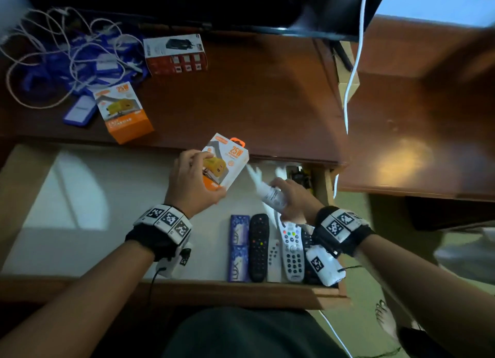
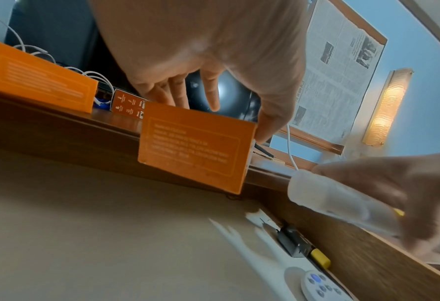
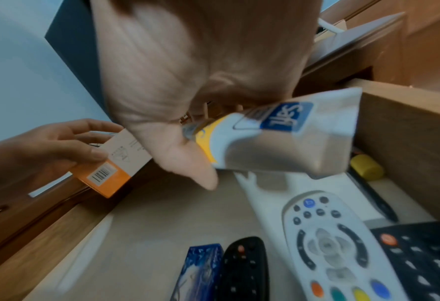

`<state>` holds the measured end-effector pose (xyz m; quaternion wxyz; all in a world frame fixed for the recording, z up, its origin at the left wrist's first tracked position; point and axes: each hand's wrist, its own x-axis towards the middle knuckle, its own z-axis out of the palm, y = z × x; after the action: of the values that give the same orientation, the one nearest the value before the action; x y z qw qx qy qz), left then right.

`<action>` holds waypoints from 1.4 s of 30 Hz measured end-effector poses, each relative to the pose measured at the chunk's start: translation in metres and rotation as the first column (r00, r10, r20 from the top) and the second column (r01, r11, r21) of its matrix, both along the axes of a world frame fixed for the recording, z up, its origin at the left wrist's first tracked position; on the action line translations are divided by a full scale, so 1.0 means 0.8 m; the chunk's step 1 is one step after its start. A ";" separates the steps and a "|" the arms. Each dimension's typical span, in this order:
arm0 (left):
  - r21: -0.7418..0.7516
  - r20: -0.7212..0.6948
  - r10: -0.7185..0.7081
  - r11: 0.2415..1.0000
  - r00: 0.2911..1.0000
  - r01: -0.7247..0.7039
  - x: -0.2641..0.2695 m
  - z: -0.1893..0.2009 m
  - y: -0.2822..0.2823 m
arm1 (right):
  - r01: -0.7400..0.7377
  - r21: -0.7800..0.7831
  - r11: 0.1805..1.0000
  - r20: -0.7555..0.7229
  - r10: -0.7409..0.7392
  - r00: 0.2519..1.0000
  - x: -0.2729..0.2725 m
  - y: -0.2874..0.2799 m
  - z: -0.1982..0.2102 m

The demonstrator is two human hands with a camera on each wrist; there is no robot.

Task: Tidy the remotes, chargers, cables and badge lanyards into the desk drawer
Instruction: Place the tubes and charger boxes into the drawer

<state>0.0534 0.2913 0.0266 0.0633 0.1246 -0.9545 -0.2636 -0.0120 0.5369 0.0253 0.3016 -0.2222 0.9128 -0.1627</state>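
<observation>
A home room: wooden desk (image 1: 267,103), TV remotes (image 1: 292,253), wall lamp (image 2: 386,108).

From the head we look steeply down on the open drawer (image 1: 80,197) and the table (image 1: 254,103) behind it. Our left wrist view sits low in the drawer, facing up past the table edge; the right wrist view looks close over the remotes (image 3: 337,244). All three share the orange charger box (image 1: 225,165).
</observation>
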 end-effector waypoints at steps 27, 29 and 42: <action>-0.020 0.572 0.156 0.984 0.805 -0.176 0.118 -0.058 -0.027 | 0.551 -0.201 0.810 0.360 -0.463 0.810 0.136 -0.123 -0.054; -0.032 0.602 0.150 0.986 0.784 -0.164 0.121 -0.062 -0.036 | 0.555 -0.162 0.816 0.357 -0.476 0.804 0.135 -0.140 -0.063; -0.013 0.765 0.008 1.000 0.644 0.003 0.127 -0.070 -0.051 | 0.403 0.002 0.915 0.270 -0.389 0.881 0.138 -0.175 -0.098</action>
<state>0.1549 0.2508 -0.0294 -0.3439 0.2249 -0.8937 -0.1799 0.0983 0.3969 -0.0527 0.3748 -0.0154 0.8856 -0.2739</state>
